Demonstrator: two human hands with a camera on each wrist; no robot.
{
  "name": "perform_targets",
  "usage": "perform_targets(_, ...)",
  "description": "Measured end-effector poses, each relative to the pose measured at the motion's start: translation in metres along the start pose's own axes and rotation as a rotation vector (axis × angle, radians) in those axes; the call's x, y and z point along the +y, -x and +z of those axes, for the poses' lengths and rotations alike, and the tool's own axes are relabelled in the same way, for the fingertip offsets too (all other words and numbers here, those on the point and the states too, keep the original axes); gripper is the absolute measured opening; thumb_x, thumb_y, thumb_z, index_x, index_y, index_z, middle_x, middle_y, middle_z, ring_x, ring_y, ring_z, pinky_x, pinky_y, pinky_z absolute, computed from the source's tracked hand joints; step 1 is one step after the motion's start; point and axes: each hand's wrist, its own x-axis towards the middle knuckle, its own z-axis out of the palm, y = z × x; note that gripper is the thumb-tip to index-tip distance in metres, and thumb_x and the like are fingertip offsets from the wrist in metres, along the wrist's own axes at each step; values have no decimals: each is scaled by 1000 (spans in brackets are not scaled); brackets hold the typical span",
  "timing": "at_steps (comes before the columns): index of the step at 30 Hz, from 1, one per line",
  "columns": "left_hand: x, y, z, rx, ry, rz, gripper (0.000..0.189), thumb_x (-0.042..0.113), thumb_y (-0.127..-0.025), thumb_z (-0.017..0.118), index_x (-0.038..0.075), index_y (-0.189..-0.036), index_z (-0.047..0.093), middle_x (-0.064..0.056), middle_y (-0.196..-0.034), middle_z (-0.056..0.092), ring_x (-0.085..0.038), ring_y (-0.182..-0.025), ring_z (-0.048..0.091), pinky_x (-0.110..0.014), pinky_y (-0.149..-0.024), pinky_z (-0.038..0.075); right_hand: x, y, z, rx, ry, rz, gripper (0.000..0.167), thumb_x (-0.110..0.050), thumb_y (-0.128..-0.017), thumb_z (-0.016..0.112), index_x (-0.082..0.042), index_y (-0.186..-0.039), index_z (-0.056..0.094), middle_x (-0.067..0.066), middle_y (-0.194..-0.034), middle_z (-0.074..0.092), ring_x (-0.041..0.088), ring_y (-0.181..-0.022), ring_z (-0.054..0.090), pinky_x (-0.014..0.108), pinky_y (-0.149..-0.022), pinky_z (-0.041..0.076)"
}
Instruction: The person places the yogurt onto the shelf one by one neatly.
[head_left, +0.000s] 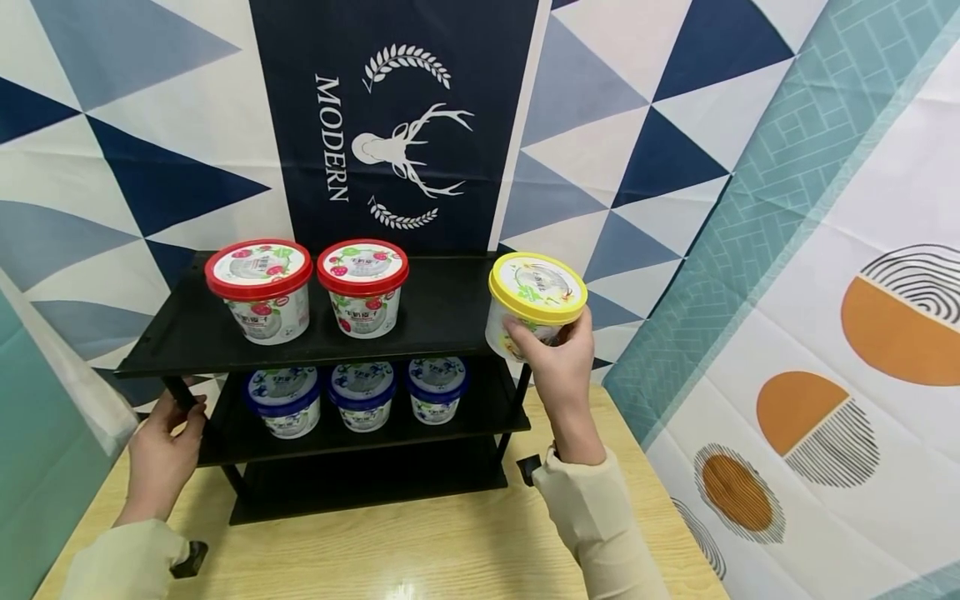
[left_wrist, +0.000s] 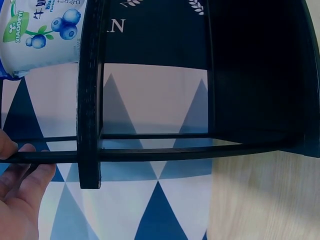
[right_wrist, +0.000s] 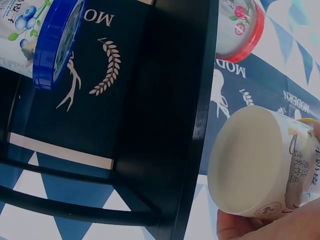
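Observation:
My right hand (head_left: 562,367) grips a white tub with a yellow lid (head_left: 538,287) by its side, at the right end of the black shelf's top board (head_left: 450,300). In the right wrist view the tub's pale underside (right_wrist: 245,160) faces the camera, apart from the board. At the shelf's left end my left hand (head_left: 167,450) holds a thin upright post, its thumb and fingers around the bar (left_wrist: 60,157) in the left wrist view. Two red-lidded tubs, one left (head_left: 258,292) and one nearer the middle (head_left: 363,287), stand upright on the top board.
Three blue-lidded tubs, left (head_left: 283,404), middle (head_left: 363,396) and right (head_left: 437,390), stand on the middle board. The shelf's bottom board (head_left: 375,479) rests on a wooden table (head_left: 390,542). Patterned cloth (head_left: 585,108) hangs close behind and at the right.

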Motion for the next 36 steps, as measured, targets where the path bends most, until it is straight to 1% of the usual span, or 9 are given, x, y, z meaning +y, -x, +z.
perform_targets(5, -1, 0, 1, 5, 1, 1, 40, 19, -97, 46, 12, -137, 47, -23, -121, 60, 31, -82, 28, 3, -64, 32, 2, -1, 5, -12, -17, -14, 67, -8, -78, 73, -11, -133, 35, 3, -124, 49, 18, -105, 53, 25, -84, 49)
perform_targets(11, -1, 1, 1, 23, 6, 0, 40, 18, -96, 47, 13, -135, 48, -7, -114, 64, 31, -82, 30, 3, -65, 32, 3, -2, 10, -20, -37, -1, 67, -9, -78, 74, -10, -132, 35, 3, -123, 49, 18, -105, 53, 26, -84, 49)
perform_targets(18, 0, 0, 1, 26, 9, 1, 39, 18, -96, 47, 12, -135, 49, -6, -115, 64, 31, -82, 30, 3, -64, 33, 5, -4, 17, -20, -25, -21, 69, -10, -78, 74, -12, -134, 35, 5, -125, 49, 17, -106, 53, 25, -83, 50)
perform_targets(22, 1, 0, 2, 35, 20, 3, 38, 18, -96, 48, 13, -133, 50, 13, -107, 62, 31, -82, 31, 2, -65, 33, 6, -6, 19, -25, -8, -20, 70, -11, -78, 74, -13, -136, 34, 5, -125, 49, 17, -104, 54, 24, -81, 51)
perform_targets(24, 0, 0, 1, 34, 20, 6, 38, 18, -96, 48, 13, -133, 51, 19, -105, 59, 31, -82, 31, 2, -65, 33, 7, -7, 21, -24, -2, -9, 71, -13, -78, 75, -13, -136, 33, 4, -125, 49, 16, -104, 54, 25, -81, 51)
perform_targets(26, 0, 0, 1, 31, 18, 7, 38, 18, -96, 48, 12, -133, 51, 18, -105, 59, 30, -82, 31, 2, -65, 33, 7, -8, 22, -24, 6, 3, 71, -15, -78, 75, -13, -135, 33, 4, -125, 49, 15, -104, 54, 25, -82, 50)
perform_targets(30, 1, 0, 1, 33, 10, 1, 37, 18, -96, 48, 13, -132, 51, 3, -110, 64, 30, -81, 31, 2, -65, 33, 7, -11, 25, -34, 8, 18, 71, -16, -78, 76, -12, -134, 32, 3, -124, 48, 15, -103, 54, 25, -82, 50)
perform_targets(32, 1, -1, 1, 32, 11, -3, 37, 18, -96, 48, 14, -132, 51, 0, -111, 64, 30, -81, 31, 2, -64, 33, 7, -12, 26, -40, 9, 18, 70, -16, -78, 76, -11, -133, 33, 3, -124, 48, 14, -103, 54, 25, -81, 50)
perform_targets(36, 0, -1, 1, 27, 15, -1, 38, 18, -96, 48, 14, -133, 51, 4, -109, 64, 30, -81, 31, 2, -64, 33, 8, -14, 30, -47, 9, 17, 69, -17, -78, 76, -12, -133, 34, 3, -124, 47, 14, -103, 54, 25, -82, 50)
